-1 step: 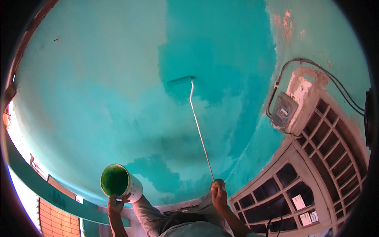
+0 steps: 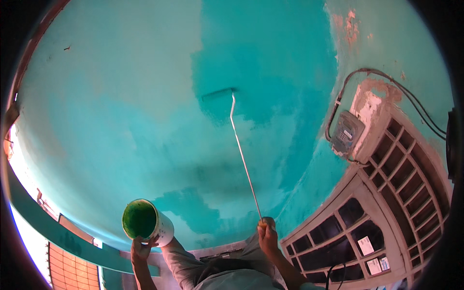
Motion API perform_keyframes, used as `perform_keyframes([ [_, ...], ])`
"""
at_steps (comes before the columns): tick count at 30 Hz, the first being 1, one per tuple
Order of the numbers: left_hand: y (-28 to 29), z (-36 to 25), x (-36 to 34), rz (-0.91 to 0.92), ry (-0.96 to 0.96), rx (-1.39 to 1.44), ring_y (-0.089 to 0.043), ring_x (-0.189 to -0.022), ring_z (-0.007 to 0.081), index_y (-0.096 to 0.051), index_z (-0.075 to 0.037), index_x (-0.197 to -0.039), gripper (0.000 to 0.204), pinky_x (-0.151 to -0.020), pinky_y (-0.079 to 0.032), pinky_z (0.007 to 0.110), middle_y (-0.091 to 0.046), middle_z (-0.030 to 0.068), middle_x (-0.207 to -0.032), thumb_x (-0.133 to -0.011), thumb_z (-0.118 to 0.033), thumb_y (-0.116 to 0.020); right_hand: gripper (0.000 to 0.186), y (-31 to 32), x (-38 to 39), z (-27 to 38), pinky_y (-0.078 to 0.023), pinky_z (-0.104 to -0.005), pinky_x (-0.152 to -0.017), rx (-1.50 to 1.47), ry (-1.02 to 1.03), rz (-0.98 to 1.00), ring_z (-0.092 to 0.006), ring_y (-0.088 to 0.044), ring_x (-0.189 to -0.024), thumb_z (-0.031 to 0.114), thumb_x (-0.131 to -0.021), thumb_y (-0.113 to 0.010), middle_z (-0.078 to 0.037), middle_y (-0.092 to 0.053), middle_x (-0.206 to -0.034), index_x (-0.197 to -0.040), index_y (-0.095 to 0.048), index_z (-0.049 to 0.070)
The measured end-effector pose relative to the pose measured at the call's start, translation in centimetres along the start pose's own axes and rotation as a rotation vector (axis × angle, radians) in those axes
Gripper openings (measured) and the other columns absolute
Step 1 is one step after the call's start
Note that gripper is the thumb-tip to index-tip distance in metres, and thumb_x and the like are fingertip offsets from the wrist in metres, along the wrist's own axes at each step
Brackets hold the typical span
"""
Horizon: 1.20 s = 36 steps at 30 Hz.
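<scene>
My right hand (image 2: 267,232) is closed around the handle of a long-shafted paint roller. The roller's thin metal shaft (image 2: 244,162) runs up to its cover (image 2: 217,93), which rests on the wall at the left border of a darker teal patch (image 2: 261,63). On the left, my left hand (image 2: 142,247) grips the lower rim of a white bucket (image 2: 165,229). The bucket is tilted, its mouth facing me, and its inside (image 2: 138,218) is coated with green paint. How much paint it holds I cannot tell.
Paler turquoise wall (image 2: 121,96) surrounds the darker patches. At right, a grey meter box (image 2: 347,133) with dark cables (image 2: 377,72) is mounted beside a barred window frame (image 2: 411,179). A teal ledge (image 2: 63,237) curves along the lower left. My legs (image 2: 181,261) show below.
The roller cover has shifted slightly upward on the wall. Both hands keep their hold, and the bucket stays nearly in place.
</scene>
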<state>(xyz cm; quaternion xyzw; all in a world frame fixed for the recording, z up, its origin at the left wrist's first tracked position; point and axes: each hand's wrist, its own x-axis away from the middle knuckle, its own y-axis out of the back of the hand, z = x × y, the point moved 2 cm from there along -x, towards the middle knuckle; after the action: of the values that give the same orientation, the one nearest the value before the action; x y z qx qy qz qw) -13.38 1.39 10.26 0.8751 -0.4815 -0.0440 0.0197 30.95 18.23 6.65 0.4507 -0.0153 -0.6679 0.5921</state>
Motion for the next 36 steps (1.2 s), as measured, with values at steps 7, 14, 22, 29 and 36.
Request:
perform_keyframes([
  [7, -0.2, -4.3, 0.5, 0.064, 0.042, -0.092, -0.064, -0.089, 0.0334, -0.047, 0.017, -0.099, 0.023, -0.070, -0.060, 0.039, -0.059, 0.0259, -0.100, -0.080, 0.010, -0.058, 0.041, 0.5, -6.6, 5.4, -0.050, -0.0413, -0.063, -0.122, -0.105, 0.151, -0.0373, -0.062, -0.075, 0.024, -0.091, -0.054, -0.017, -0.063, -0.084, -0.124, -0.039, 0.004],
  [14, 2.4, -1.2, -0.1, 0.031, 0.263, 0.400, -0.055, -0.102, 0.0446, -0.027, 0.016, -0.122, 0.042, -0.082, -0.054, 0.048, -0.039, 0.0318, -0.123, -0.085, 0.004, -0.043, 0.038, -0.4, 2.5, -1.9, -0.050, -0.0435, -0.062, 0.011, -0.166, 0.232, -0.0386, -0.062, -0.075, 0.029, -0.092, -0.052, -0.019, -0.063, -0.088, -0.119, -0.046, 0.003],
  [22, 1.8, -1.1, -0.3, -0.208, 0.492, 0.981, -0.046, -0.110, 0.0525, -0.017, 0.012, -0.130, 0.051, -0.090, -0.047, 0.052, -0.029, 0.0330, -0.130, -0.086, -0.006, -0.035, 0.036, 0.7, 2.5, -3.4, -0.050, -0.0423, -0.061, 0.033, -0.136, 0.176, -0.0375, -0.062, -0.074, 0.027, -0.091, -0.053, -0.019, -0.063, -0.088, -0.116, -0.049, 0.001],
  [29, 1.9, -0.5, -0.4, -0.186, 0.470, 0.926, -0.047, -0.109, 0.0509, -0.020, 0.011, -0.129, 0.049, -0.083, -0.054, 0.046, -0.031, 0.0318, -0.130, -0.087, -0.008, -0.036, 0.037, -5.0, -7.9, 6.8, -0.050, -0.0413, -0.059, -0.169, -0.004, 0.006, -0.0367, -0.062, -0.073, 0.022, -0.091, -0.053, -0.016, -0.062, -0.085, -0.120, -0.041, 0.003],
  [36, 2.7, 0.9, -0.8, -0.059, 0.330, 0.660, -0.053, -0.103, 0.0438, -0.026, 0.012, -0.123, 0.046, -0.082, -0.054, 0.052, -0.039, 0.0297, -0.123, -0.080, 0.012, -0.044, 0.038, -10.5, -1.4, 6.5, -0.051, -0.0430, -0.057, -0.198, -0.097, 0.145, -0.0390, -0.062, -0.073, 0.022, -0.092, -0.051, -0.018, -0.062, -0.083, -0.121, -0.036, 0.004],
])
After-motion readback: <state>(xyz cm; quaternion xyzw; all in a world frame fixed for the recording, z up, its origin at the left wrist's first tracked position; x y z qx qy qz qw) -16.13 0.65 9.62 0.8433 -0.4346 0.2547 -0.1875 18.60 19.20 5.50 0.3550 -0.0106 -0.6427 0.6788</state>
